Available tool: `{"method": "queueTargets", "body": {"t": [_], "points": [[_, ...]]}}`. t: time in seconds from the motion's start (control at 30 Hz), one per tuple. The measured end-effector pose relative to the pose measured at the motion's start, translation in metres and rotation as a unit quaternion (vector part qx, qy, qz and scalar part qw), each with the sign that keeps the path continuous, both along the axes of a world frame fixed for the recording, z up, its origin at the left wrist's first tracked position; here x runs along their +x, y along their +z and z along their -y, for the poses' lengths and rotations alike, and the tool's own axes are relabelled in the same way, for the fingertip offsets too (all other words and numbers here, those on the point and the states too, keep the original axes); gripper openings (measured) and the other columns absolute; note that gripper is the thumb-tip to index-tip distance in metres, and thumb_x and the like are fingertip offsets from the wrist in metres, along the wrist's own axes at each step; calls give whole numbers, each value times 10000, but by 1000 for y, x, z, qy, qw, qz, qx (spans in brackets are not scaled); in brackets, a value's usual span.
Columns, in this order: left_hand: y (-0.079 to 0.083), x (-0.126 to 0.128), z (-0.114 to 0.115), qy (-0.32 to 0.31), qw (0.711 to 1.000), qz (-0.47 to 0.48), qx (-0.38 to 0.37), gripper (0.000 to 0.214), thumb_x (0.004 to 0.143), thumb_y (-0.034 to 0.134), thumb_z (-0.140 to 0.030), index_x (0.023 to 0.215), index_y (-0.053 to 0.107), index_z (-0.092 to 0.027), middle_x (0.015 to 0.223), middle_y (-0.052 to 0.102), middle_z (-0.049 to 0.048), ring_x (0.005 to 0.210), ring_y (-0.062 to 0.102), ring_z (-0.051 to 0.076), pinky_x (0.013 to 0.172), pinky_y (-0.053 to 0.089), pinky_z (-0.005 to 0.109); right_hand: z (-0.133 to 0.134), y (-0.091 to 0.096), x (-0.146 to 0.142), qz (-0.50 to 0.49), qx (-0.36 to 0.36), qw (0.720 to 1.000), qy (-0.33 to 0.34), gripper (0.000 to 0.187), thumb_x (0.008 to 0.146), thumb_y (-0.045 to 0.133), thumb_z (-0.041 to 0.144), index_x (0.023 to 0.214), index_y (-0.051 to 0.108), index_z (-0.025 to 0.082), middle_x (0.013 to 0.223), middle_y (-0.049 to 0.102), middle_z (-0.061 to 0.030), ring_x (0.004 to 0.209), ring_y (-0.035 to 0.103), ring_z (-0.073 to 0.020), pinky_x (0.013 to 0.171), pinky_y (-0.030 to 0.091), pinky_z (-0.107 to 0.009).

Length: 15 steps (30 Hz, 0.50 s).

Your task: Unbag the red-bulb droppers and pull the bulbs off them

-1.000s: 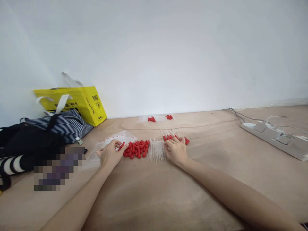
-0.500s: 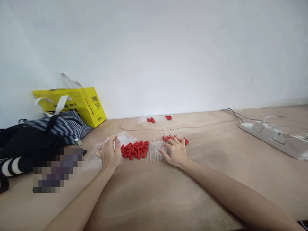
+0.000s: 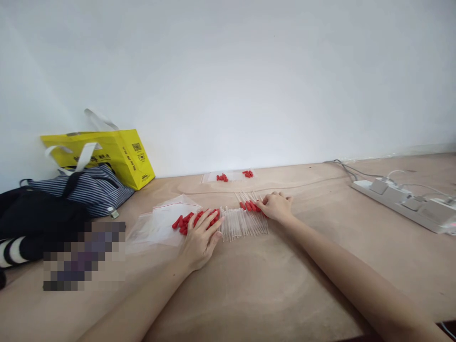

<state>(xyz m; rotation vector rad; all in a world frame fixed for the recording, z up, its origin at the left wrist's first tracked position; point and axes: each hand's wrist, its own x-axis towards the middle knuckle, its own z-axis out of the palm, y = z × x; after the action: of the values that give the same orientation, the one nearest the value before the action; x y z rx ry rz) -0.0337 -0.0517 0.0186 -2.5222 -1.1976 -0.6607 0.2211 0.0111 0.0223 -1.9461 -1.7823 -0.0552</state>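
My left hand (image 3: pixel 201 240) lies palm down with spread fingers over a pile of red rubber bulbs (image 3: pixel 185 219), covering part of it. To the right of its fingertips is a row of clear, thin dropper tubes (image 3: pixel 237 225) side by side. Behind them lie several droppers with red bulbs (image 3: pixel 245 205), their tubes pointing to the wall. My right hand (image 3: pixel 276 205) is at the right end of these droppers, thumb against the bulbs. Its other fingers curl away with the tips hidden; what they hold, if anything, I cannot make out.
Clear zip bags (image 3: pixel 160 221) lie left of the pile. Another clear bag (image 3: pixel 210 177) with red bulbs lies by the wall. A yellow bag (image 3: pixel 142 166), a striped bag (image 3: pixel 103 190) and a black bag (image 3: pixel 39 209) stand left. A white power strip (image 3: pixel 377 199) with cables is right.
My left hand has moved right and down from above the bags onto the red bulbs. My right hand has shifted right, from spread to curled, uncovering more dropper tubes.
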Motion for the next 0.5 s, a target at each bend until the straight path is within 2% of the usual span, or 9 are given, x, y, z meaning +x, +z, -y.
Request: {"method": "queueTargets", "body": {"t": [0.2,0.37,0.5], "points": [[-2,-2,-1,4,1000,2,3,362,870,335,-278,1212,450,-253,1267,474,56,1233,311,218,995,177,484,6,3,-7,12,34,999,17,295,714,524,470,693,652,205,842,601,-96,873,477,-265,751,254,-426],[-2,-1,-1,3,1000,6,5,358,868,339,-278,1201,464,-244,1259,481,61,1227,319,225,991,190,487,7,2,-10,35,8,999,10,244,755,484,356,709,650,183,852,603,-116,888,473,-266,739,245,-417],[-3,-2,-2,3,1000,8,10,355,867,340,-283,1196,469,-250,1252,487,53,1220,329,221,993,196,479,8,-1,-14,54,0,998,-13,257,747,471,358,754,640,165,894,597,-128,916,456,-275,753,237,-421]]}}
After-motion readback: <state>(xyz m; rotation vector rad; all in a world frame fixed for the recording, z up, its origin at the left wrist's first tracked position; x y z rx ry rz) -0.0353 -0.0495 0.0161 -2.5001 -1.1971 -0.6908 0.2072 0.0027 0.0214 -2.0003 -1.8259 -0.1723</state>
